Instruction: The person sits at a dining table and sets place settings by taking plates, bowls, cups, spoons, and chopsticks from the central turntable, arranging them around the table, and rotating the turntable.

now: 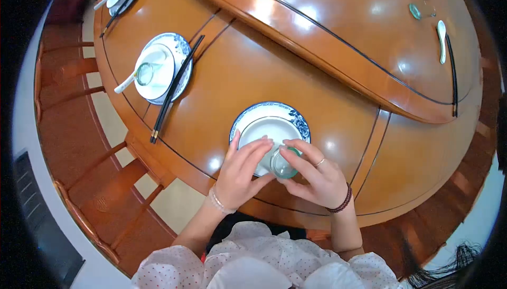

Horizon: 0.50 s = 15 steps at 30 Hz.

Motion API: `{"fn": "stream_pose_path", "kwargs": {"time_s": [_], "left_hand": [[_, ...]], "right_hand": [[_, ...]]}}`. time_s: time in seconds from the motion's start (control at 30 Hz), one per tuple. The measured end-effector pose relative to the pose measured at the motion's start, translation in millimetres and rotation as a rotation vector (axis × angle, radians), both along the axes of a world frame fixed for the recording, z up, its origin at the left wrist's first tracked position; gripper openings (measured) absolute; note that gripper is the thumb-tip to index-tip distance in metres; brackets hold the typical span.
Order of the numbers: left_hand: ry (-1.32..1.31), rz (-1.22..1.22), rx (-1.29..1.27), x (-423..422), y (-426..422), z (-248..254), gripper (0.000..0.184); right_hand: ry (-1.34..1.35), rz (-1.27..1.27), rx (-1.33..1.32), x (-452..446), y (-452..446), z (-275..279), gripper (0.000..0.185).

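A small clear glass [283, 163] is tilted between my two hands, over the near side of a white bowl [266, 126]. My right hand [317, 178], with a ring and a dark beaded bracelet, curls its fingers and thumb around the glass's right side. My left hand [244, 170], wearing a pale bracelet, is curved at the left, its thumb against the glass and its fingertips above the bowl. The bowl sits on a white plate with a blue floral rim [248, 112]. My hands hide the near parts of bowl and plate.
To the left is another setting: blue-rimmed plate [182, 43], bowl, glass [144, 72], white spoon [125, 83] and black chopsticks [169, 99]. A raised wooden turntable [317, 40] fills the table's middle. Beyond it lie a spoon [441, 40], chopsticks [452, 77] and a glass [416, 11]. Wooden chairs [105, 188] surround the table.
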<state>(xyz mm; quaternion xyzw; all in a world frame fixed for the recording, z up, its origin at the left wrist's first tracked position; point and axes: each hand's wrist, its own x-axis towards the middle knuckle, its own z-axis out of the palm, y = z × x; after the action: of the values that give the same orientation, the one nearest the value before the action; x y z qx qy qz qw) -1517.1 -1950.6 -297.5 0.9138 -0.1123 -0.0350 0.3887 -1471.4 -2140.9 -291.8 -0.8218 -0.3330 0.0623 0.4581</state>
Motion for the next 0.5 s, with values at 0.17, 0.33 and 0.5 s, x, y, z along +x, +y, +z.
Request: {"fn": "stream_pose_path", "kwargs": {"time_s": [0.17, 0.33, 0.5], "left_hand": [[-0.043, 0.028, 0.026, 1.6, 2.4, -11.3, 0.06], [-0.08, 0.055, 0.167, 0.0, 9.1, -17.0, 0.055], [-0.066, -0.015, 0.235, 2.9, 15.7, -19.0, 0.053]], "right_hand": [[-0.004, -0.035, -0.205, -7.0, 12.7, 6.3, 0.049], [-0.048, -0.078, -0.239, -18.3, 22.7, -1.6, 0.047], [-0.03, -0.12, -0.296, -24.8, 30.9, -10.5, 0.047]]}}
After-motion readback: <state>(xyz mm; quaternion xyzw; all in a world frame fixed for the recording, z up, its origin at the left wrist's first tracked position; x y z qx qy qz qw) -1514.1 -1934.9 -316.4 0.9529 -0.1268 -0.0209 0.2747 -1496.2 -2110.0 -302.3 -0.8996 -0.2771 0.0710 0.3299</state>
